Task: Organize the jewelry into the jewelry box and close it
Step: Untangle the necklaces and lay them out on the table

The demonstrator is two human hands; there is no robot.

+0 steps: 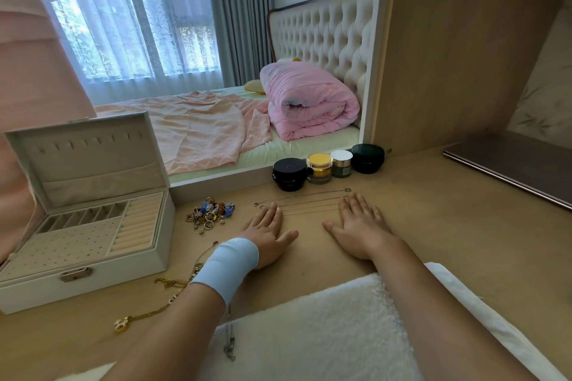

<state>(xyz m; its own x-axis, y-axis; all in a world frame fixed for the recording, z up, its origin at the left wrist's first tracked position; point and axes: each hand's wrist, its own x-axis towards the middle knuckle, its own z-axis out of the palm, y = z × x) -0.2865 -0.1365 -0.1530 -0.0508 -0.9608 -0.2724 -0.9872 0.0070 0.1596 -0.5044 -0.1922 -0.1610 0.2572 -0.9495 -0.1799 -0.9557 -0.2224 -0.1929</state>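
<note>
Four jars (319,168), one open jewelry box (102,283); left hand (268,235), right hand (360,227) flat.

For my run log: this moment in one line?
left hand flat on desk | right hand flat | jewelry box open | jewelry pile, chain necklaces loose

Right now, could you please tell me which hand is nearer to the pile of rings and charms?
Left. The left hand lies flat on the desk just right of the pile; the right hand lies flat farther right, beyond the left.
</note>
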